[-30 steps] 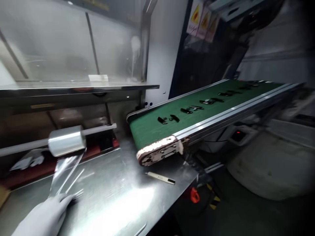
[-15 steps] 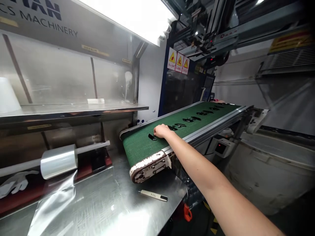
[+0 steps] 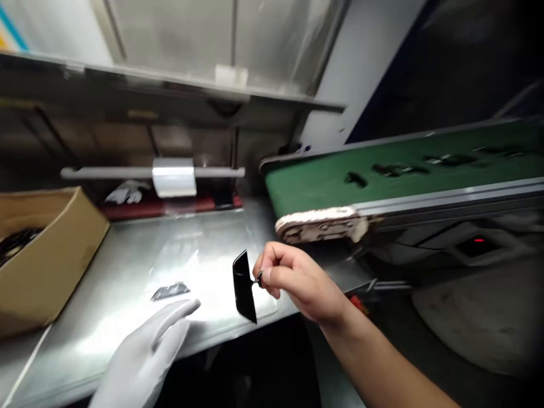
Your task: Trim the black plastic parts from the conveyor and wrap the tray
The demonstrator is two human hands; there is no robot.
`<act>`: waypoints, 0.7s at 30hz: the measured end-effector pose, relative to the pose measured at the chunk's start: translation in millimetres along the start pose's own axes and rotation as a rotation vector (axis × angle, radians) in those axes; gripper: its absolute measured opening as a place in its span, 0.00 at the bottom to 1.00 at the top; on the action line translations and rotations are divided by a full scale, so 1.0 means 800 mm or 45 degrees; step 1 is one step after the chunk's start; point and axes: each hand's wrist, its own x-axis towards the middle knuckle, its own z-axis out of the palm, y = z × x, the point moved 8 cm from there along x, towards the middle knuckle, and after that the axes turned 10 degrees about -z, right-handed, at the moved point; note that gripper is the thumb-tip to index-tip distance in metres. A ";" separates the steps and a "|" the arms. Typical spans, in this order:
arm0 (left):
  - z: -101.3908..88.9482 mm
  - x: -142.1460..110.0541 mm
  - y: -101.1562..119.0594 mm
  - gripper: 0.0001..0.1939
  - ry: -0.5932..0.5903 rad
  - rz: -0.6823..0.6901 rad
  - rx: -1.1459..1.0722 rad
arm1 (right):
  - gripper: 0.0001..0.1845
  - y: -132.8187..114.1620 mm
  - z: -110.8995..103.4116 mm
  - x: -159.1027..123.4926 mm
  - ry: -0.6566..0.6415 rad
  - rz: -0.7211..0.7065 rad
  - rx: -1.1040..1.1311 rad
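Observation:
My right hand [image 3: 293,277], bare, pinches the short stem of a glossy black plastic part [image 3: 243,288]. The part has a long flat panel with slanted ends and is held upright above the metal table [image 3: 127,249]. My left hand [image 3: 148,351] wears a white glove, its fingers stretched out and holding nothing. Just beyond those fingertips, a second dark flat part [image 3: 170,290] lies on the table, at or on clear film. Motion blurs the finer details.
On the right, several black parts [image 3: 356,179] lie on a green conveyor belt [image 3: 306,190]. A cardboard box [image 3: 63,249] with dark pieces inside stands at left. Behind the table are a film roll [image 3: 174,177] on a rod and a white glove [image 3: 126,191], under a metal shelf [image 3: 276,97].
My right hand has left the belt and come back over the table with a black part. The view has turned left and down, and my gloved left hand has come into sight.

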 end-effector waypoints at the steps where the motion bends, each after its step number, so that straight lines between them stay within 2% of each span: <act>1: 0.015 -0.009 -0.003 0.21 -0.090 -0.096 -0.160 | 0.07 0.019 0.037 -0.013 -0.058 0.068 0.189; 2: 0.029 -0.018 -0.005 0.26 -0.152 -0.169 -0.308 | 0.08 0.037 0.067 -0.025 -0.098 0.138 0.349; 4: 0.056 -0.033 -0.014 0.30 -0.246 -0.284 -0.648 | 0.08 0.066 0.110 -0.043 -0.148 0.258 0.533; 6: 0.077 -0.050 -0.023 0.29 -0.345 -0.333 -1.111 | 0.08 0.087 0.135 -0.055 -0.178 0.338 0.626; 8: 0.087 -0.065 -0.031 0.26 -0.413 -0.335 -1.390 | 0.08 0.099 0.149 -0.064 -0.198 0.395 0.680; 12: 0.092 -0.082 -0.043 0.24 -0.489 -0.338 -1.475 | 0.09 0.103 0.161 -0.078 -0.215 0.464 0.758; 21: 0.101 -0.094 -0.047 0.23 -0.544 -0.402 -1.474 | 0.10 0.097 0.168 -0.092 -0.195 0.520 0.922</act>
